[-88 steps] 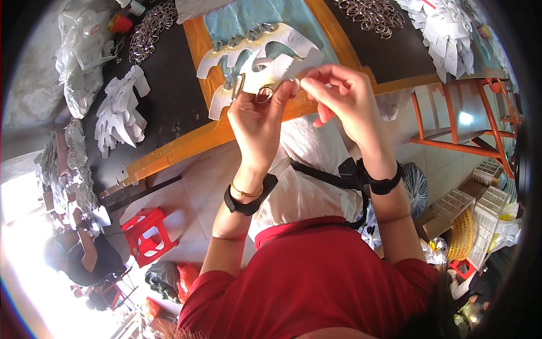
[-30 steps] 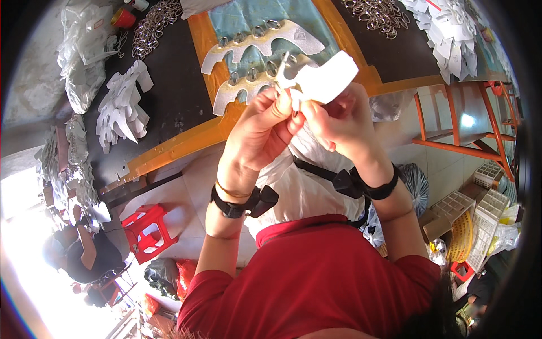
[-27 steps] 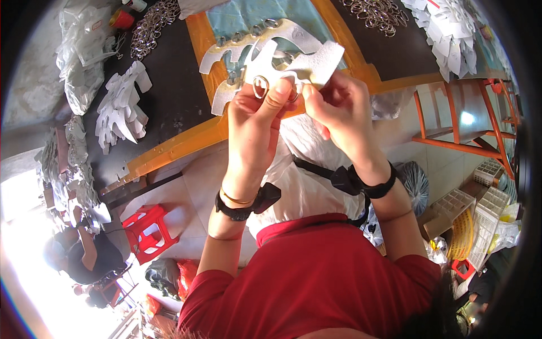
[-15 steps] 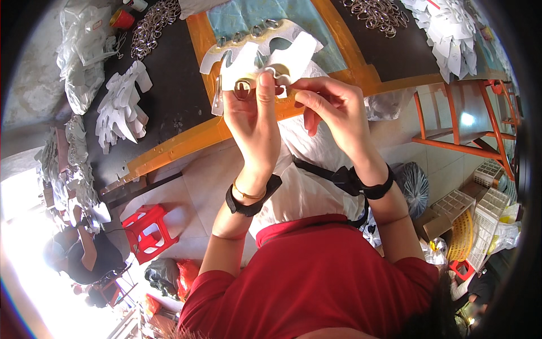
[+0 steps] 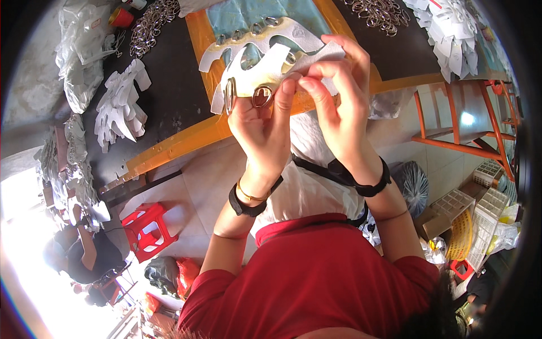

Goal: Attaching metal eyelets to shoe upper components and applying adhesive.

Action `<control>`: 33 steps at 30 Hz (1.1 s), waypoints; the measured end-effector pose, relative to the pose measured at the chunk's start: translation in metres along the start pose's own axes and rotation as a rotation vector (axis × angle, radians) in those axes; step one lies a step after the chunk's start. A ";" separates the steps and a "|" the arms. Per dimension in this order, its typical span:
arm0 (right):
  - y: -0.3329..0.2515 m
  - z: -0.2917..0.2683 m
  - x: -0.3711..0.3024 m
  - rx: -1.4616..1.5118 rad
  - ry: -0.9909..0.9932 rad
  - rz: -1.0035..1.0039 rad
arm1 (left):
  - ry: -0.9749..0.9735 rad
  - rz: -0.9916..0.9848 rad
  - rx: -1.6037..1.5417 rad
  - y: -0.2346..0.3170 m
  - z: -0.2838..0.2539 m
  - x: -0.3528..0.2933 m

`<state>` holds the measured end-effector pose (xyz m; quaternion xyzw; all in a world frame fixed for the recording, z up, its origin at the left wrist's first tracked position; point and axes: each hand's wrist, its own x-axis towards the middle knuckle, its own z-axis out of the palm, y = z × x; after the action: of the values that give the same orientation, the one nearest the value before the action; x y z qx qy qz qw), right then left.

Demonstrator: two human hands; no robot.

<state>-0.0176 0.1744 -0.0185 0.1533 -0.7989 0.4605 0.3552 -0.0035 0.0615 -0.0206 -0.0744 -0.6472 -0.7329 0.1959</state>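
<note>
A white cut-out piece with curved straps (image 5: pixel 251 77) is held between my two hands above the table's near edge. My left hand (image 5: pixel 261 127) pinches its lower edge, thumb up, beside two oval metal rings (image 5: pixel 262 96) threaded on the straps. My right hand (image 5: pixel 344 93) grips the piece's right part, with thumb and forefinger close to the left thumb and the other fingers behind. The tip of a strap between the hands is hidden by fingers. Just beyond, a similar white piece (image 5: pixel 302 38) with several metal rings along it lies on the blue sheet (image 5: pixel 293 10).
Ring heaps lie at the left (image 5: pixel 152 28) and right (image 5: pixel 378 16) of the dark table, along with white-piece piles at left (image 5: pixel 121 107) and right (image 5: pixel 449 42). Orange tape (image 5: pixel 164 150) lines the edge. A red stool (image 5: pixel 149 231) and another person (image 5: pixel 93 251) are lower left.
The held piece has turned and flattened, showing more of its straps and rings. My right hand has moved up onto its right part; my left hand has shifted slightly right.
</note>
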 end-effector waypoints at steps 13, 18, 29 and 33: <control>-0.002 0.000 -0.010 0.457 -0.194 0.334 | -0.033 -0.232 -0.384 0.004 -0.006 0.002; 0.007 -0.020 0.005 0.113 0.142 -0.079 | 0.000 -0.242 -0.360 0.000 -0.013 0.003; -0.009 -0.033 0.018 -0.037 -0.355 -0.046 | -0.084 -0.221 -0.163 0.016 -0.011 -0.002; -0.011 -0.031 0.011 0.255 -0.408 0.266 | -0.075 -0.213 -0.235 0.010 -0.012 -0.005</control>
<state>-0.0058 0.1956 0.0066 0.1803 -0.8027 0.5594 0.1010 0.0062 0.0502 -0.0146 -0.0549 -0.5681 -0.8170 0.0826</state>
